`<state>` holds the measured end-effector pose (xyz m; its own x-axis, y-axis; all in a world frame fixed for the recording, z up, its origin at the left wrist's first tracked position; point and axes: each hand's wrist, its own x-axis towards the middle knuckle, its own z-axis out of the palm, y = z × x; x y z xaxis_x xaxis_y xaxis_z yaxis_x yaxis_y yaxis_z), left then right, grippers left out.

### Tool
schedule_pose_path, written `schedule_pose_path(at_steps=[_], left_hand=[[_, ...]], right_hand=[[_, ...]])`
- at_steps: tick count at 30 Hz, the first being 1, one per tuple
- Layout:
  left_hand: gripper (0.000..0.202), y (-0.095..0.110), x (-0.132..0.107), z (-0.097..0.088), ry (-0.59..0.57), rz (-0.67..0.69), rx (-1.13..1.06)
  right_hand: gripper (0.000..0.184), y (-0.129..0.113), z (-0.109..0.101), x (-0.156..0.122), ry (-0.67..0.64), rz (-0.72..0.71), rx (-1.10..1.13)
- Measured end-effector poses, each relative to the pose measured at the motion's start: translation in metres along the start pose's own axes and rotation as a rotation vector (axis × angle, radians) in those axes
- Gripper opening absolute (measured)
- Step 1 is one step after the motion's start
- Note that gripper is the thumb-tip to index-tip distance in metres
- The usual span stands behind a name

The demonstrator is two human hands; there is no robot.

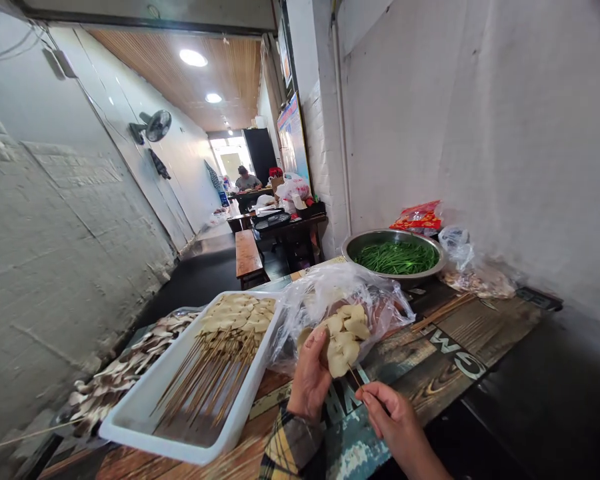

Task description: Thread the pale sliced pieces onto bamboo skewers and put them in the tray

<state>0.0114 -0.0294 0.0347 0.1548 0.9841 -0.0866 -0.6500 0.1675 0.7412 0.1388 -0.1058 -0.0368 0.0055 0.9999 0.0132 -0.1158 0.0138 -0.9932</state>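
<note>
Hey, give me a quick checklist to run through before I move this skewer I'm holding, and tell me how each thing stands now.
1. Grip on the stick: ok, the right hand pinches it below the slices.
2. Support for the pale slices: ok, the left hand holds them from the side.
3. Slices firmly threaded: cannot tell, the stick is hidden inside them.
4. Skewers in the tray facing one way: ok, their sticks point toward the tray's near end.
5. Plastic bag well away from the tray: not ok, it bunches up against the tray's right side.
</note>
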Motion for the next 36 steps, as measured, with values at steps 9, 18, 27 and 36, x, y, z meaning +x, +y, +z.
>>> schedule_pose_path(at_steps=[9,18,27,36], left_hand=[[0.033,-0.004,0.004,0.0,0.01,-0.006,0.028],[0.034,-0.013,0.005,-0.001,0.085,0.045,0.061],[0.033,-0.017,0.002,0.006,0.082,0.056,0.065],[0.036,-0.019,0.002,0.007,0.075,0.042,0.074]], right_hand=[[0.043,0.003,-0.005,-0.001,0.058,-0.123,-0.276],[0.039,-0.005,-0.006,-0.004,0.096,-0.244,-0.429],[0.038,-0.006,-0.008,-0.005,0.067,-0.219,-0.445],[0.038,-0.005,-0.009,-0.003,0.08,-0.215,-0.41]])
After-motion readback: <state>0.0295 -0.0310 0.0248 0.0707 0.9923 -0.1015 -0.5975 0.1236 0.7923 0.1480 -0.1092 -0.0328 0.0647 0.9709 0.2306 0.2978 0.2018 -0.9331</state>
